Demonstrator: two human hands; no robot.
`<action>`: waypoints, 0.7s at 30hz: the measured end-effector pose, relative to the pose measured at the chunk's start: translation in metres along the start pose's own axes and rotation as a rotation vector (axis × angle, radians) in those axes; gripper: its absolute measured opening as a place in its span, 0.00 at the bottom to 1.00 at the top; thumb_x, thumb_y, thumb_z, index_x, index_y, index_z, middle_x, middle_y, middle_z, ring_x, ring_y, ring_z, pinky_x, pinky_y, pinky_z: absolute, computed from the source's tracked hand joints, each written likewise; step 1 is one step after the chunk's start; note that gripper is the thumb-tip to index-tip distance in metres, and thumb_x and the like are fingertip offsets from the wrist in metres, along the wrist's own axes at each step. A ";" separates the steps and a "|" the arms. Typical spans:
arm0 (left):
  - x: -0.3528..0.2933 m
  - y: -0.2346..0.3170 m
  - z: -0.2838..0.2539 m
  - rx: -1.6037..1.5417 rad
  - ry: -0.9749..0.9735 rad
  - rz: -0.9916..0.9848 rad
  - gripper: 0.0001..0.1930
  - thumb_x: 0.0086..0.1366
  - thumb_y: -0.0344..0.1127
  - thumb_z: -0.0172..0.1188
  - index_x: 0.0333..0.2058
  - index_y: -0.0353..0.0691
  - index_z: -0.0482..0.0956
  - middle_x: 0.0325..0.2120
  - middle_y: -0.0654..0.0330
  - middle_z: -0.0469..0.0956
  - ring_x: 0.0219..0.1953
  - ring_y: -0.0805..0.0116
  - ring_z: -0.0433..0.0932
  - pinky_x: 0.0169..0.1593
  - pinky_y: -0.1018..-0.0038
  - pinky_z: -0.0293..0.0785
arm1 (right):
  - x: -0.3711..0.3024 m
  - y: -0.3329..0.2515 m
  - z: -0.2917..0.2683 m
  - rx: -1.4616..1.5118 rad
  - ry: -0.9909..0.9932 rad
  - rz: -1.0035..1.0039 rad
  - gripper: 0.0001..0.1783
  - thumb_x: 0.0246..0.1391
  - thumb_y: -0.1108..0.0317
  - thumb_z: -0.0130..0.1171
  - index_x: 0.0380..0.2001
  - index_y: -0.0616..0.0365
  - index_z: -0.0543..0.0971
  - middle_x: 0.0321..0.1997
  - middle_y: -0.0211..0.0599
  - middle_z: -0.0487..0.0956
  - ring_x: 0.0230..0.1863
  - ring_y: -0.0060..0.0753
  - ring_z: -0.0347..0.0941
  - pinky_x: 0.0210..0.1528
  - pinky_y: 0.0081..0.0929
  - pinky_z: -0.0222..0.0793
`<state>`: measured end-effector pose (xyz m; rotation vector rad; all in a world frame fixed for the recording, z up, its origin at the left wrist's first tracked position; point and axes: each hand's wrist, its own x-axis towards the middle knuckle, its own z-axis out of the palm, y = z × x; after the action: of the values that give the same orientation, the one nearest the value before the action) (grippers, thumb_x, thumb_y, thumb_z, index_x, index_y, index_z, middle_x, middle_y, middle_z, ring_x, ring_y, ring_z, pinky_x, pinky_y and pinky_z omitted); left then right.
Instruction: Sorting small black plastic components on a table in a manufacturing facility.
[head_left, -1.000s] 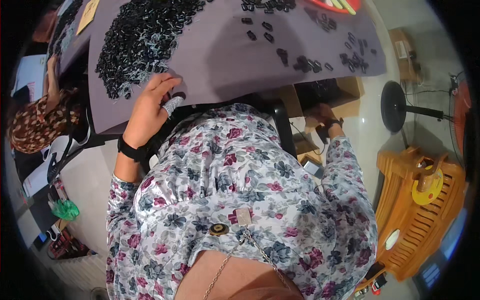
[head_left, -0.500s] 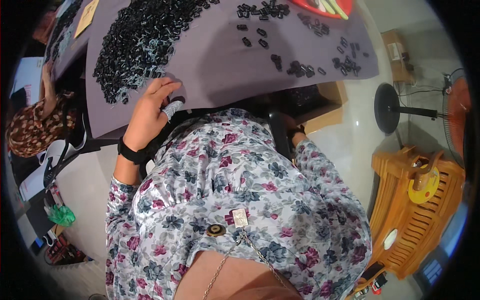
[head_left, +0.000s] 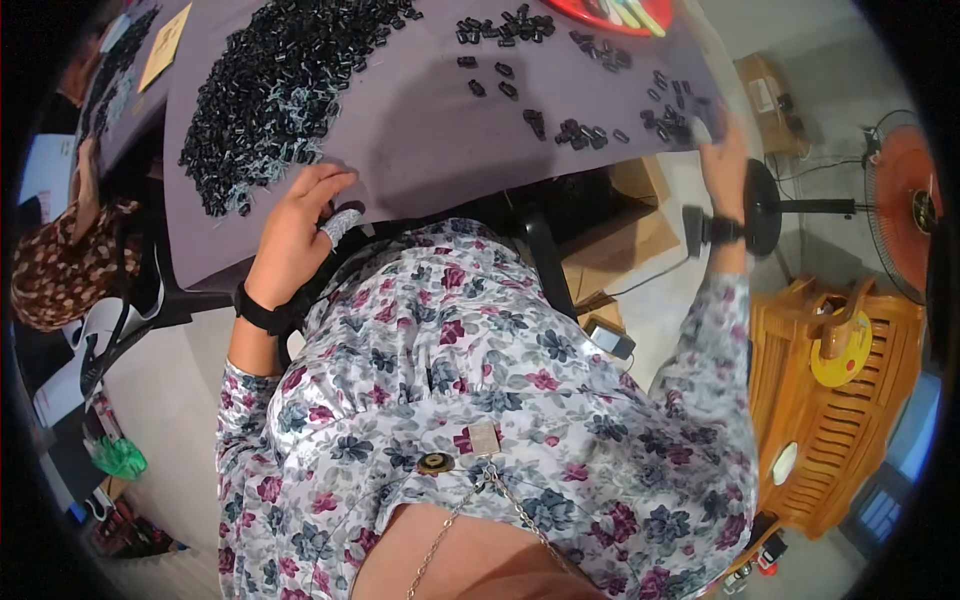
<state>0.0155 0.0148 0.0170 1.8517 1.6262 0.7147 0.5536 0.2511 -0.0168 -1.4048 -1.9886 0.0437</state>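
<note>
My left hand (head_left: 300,222) rests at the near edge of the grey cloth-covered table (head_left: 420,150), fingers stretched out and the thumb apart from them. A pale, textured wrap (head_left: 342,226) covers that thumb. Close beyond the fingers lies a large heap of small black plastic pieces (head_left: 255,115), mixed with pale blue-grey bits (head_left: 290,125). At the table's right edge, my right hand (head_left: 727,165) is smeared by motion, its fingers beside a loose cluster of black pieces (head_left: 665,124). Whether it holds anything cannot be made out.
Smaller groups of black pieces (head_left: 582,134) lie across the table's right half. A red plate (head_left: 610,12) with pale and green items stands at the far edge. Below the table sits an open cardboard box (head_left: 625,225). A fan (head_left: 905,205) and wooden bench (head_left: 835,420) stand right. Another person's patterned sleeve (head_left: 70,265) shows left.
My right hand has come up from beside my lap, under the table edge, and swung right to the table's right edge. My left hand stays almost where it was. The view has shifted slightly.
</note>
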 end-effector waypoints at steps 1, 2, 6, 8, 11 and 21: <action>0.003 -0.001 0.001 -0.014 -0.018 0.006 0.34 0.50 0.08 0.47 0.57 0.35 0.78 0.56 0.54 0.74 0.42 0.62 0.75 0.45 0.74 0.73 | 0.010 0.022 0.013 -0.087 -0.029 0.005 0.29 0.56 0.58 0.65 0.60 0.57 0.78 0.64 0.58 0.75 0.68 0.59 0.67 0.70 0.44 0.62; 0.006 -0.003 0.002 -0.027 -0.033 0.012 0.34 0.50 0.08 0.46 0.57 0.35 0.78 0.56 0.54 0.74 0.43 0.61 0.75 0.46 0.74 0.73 | 0.014 0.044 0.030 -0.172 -0.057 0.008 0.31 0.56 0.56 0.66 0.61 0.56 0.78 0.65 0.59 0.74 0.70 0.60 0.65 0.72 0.45 0.60; 0.005 0.000 0.004 -0.046 -0.018 0.013 0.36 0.48 0.08 0.44 0.57 0.34 0.77 0.56 0.52 0.75 0.44 0.58 0.76 0.46 0.73 0.73 | 0.037 0.034 0.059 -0.213 -0.133 -0.036 0.34 0.54 0.53 0.67 0.62 0.55 0.78 0.66 0.60 0.73 0.71 0.60 0.65 0.72 0.47 0.59; 0.003 0.001 0.003 -0.035 -0.013 0.009 0.36 0.46 0.09 0.45 0.57 0.34 0.77 0.58 0.51 0.74 0.46 0.53 0.78 0.47 0.70 0.75 | 0.034 0.009 0.066 -0.053 -0.167 -0.063 0.29 0.53 0.55 0.70 0.57 0.53 0.81 0.64 0.53 0.76 0.67 0.56 0.69 0.69 0.44 0.63; 0.002 0.000 0.004 -0.030 0.003 0.024 0.36 0.45 0.10 0.45 0.57 0.34 0.77 0.58 0.50 0.74 0.47 0.50 0.78 0.47 0.69 0.76 | 0.019 -0.032 0.057 0.158 -0.161 -0.094 0.18 0.49 0.67 0.69 0.45 0.56 0.83 0.56 0.44 0.80 0.58 0.50 0.74 0.63 0.40 0.68; 0.002 0.005 -0.001 -0.033 -0.028 -0.006 0.35 0.46 0.10 0.45 0.55 0.35 0.78 0.57 0.49 0.75 0.48 0.47 0.78 0.47 0.67 0.76 | -0.045 -0.079 0.005 0.115 -0.143 -0.139 0.20 0.44 0.76 0.63 0.45 0.59 0.81 0.53 0.46 0.78 0.58 0.53 0.72 0.62 0.41 0.69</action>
<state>0.0186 0.0168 0.0212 1.8252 1.5920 0.7064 0.4941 0.1829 -0.0122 -1.2171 -2.1600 0.1980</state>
